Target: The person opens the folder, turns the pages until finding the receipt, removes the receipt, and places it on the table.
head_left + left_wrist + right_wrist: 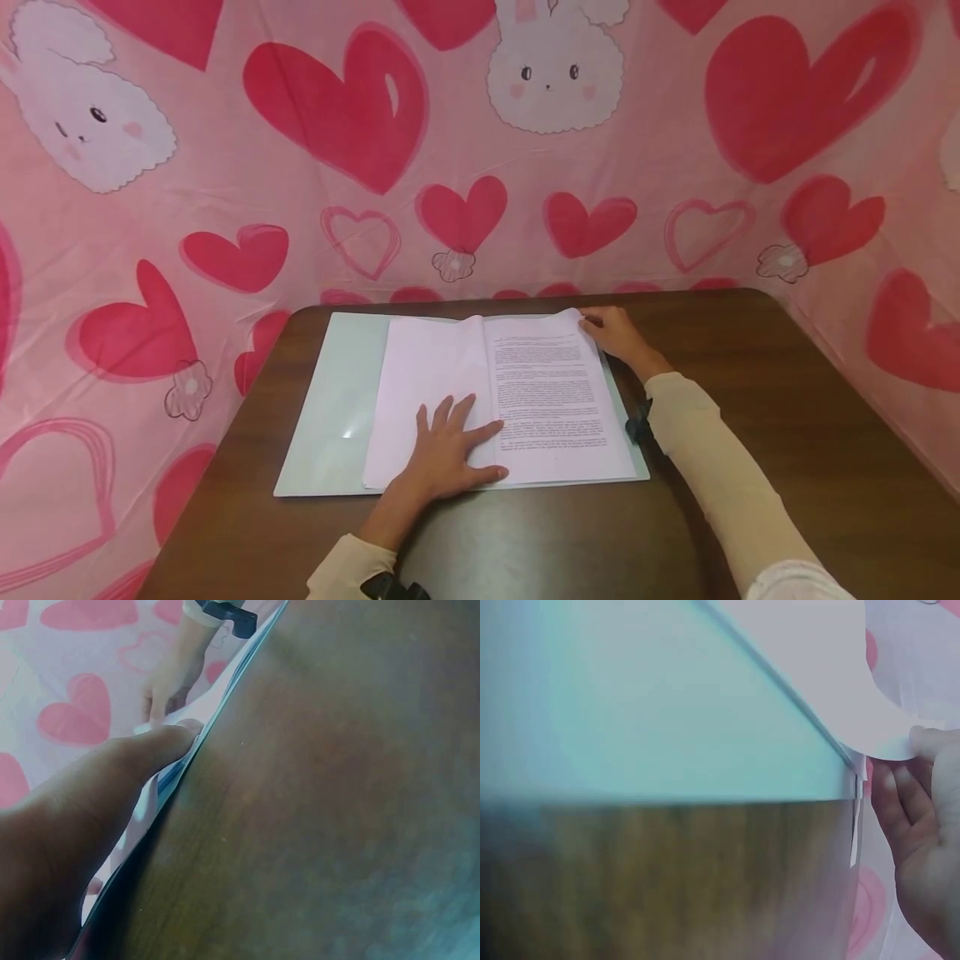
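Note:
A pale green folder (pixel 337 400) lies spread on the table, with white paper sheets in it. The left-hand page (pixel 427 358) is blank; the right-hand page (pixel 543 392) carries printed text. My left hand (pixel 450 450) rests with fingers spread on the lower part of the pages, across the fold, its thumb near the bottom edge. At the top right corner, my right hand (pixel 615 329) pinches the printed sheet. In the right wrist view that sheet's corner (pixel 889 739) curves up between thumb and fingers, raised off the folder.
The brown wooden table (pixel 750 358) extends around the folder on all sides. Behind it hangs a pink cloth (pixel 517 167) with hearts and rabbit faces. Dark wrist bands (pixel 639 421) sit over the beige sleeves.

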The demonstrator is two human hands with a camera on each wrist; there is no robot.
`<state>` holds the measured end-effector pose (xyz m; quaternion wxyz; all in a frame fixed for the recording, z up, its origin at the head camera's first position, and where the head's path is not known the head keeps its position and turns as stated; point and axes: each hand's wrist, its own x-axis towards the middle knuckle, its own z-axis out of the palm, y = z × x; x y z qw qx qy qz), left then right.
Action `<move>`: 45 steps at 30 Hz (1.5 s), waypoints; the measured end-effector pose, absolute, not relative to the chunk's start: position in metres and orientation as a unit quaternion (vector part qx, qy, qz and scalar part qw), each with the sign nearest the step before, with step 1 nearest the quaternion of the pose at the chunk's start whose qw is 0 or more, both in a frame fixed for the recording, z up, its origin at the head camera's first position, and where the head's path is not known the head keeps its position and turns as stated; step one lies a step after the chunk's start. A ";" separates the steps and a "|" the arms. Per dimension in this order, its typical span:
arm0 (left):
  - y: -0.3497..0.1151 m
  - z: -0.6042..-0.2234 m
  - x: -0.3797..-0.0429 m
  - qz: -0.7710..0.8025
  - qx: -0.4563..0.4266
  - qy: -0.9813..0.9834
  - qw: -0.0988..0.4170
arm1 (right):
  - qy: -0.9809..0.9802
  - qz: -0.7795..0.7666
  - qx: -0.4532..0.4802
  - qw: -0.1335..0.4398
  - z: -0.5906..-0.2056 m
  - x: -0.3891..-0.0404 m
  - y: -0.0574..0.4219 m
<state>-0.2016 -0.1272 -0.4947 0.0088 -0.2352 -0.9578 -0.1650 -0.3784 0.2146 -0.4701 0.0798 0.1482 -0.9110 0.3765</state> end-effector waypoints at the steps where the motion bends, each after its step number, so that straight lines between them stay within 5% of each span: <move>1: -0.127 -0.494 -0.201 -0.165 -0.236 -0.958 0.009 | -0.908 0.384 0.148 0.079 -0.470 -0.377 0.214; 16: -0.129 -0.494 -0.198 -0.171 -0.242 -0.955 0.014 | -0.866 0.464 0.167 0.086 -0.478 -0.356 0.221; 45: -0.130 -0.495 -0.196 -0.180 -0.238 -0.954 0.018 | -0.831 0.537 0.143 -0.002 -0.479 -0.323 0.233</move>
